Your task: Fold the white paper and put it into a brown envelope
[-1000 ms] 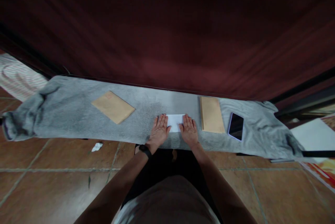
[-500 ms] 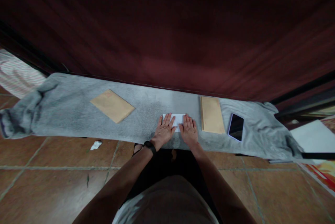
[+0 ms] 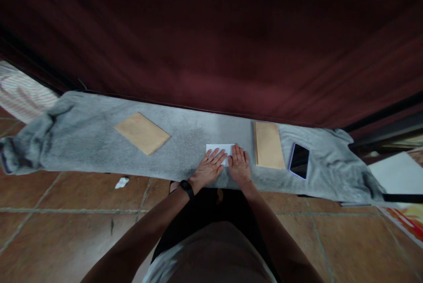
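A white sheet of paper (image 3: 220, 147), partly covered by my hands, lies flat on the grey cloth (image 3: 188, 128). My left hand (image 3: 208, 169) rests across its left and lower part with the fingers stretched out. Over the right end of the paper lies my right hand (image 3: 239, 164), fingers straight and pointing away from me. Neither hand grips anything. To the right of my right hand sits a stack of brown envelopes (image 3: 269, 145), with a phone (image 3: 299, 161) beyond it. One brown envelope (image 3: 142, 133) lies slanted on the left.
A dark red panel (image 3: 211, 53) rises along the far edge of the cloth. Brown floor tiles (image 3: 82, 195) show in front, with a crumpled white scrap (image 3: 122, 183) on them. Bunched cloth (image 3: 20, 150) marks the left end; a white board (image 3: 396, 173) is at far right.
My left hand has shifted slightly down, and its fingers have turned to the right across the paper, uncovering its upper left corner. My right hand stays nearly in place.
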A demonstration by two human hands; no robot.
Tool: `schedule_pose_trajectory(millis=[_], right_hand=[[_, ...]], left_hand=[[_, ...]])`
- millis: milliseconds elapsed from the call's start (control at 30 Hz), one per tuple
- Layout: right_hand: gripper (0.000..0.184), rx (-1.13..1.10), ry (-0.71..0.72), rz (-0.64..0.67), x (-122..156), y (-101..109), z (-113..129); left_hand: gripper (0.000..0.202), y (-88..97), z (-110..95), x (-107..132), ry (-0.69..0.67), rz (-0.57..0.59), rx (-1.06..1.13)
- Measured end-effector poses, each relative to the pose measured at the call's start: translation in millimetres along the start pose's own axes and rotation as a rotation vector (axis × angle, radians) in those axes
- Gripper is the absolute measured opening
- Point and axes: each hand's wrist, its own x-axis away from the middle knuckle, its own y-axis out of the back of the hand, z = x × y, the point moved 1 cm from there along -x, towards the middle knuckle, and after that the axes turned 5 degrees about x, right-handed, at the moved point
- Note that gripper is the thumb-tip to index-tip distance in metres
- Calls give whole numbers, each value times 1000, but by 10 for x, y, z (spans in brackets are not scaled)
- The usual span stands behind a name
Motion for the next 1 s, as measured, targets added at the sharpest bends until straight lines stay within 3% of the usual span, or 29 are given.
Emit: schedule_pose_trajectory(millis=[300, 567, 767, 1000], right_hand=[[55, -13, 2, 9, -11, 39, 0], [49, -108, 61, 32, -148, 91, -63], [45, -149, 137, 80, -317, 73, 62], [45, -122, 148, 90, -418, 71, 20]], left_hand=[[53, 183, -39, 198, -116, 81, 58], [48, 222, -15, 158, -82, 114, 90], [63, 239, 22, 74, -24, 209, 31], [56, 248, 18, 121, -33, 166, -34]])
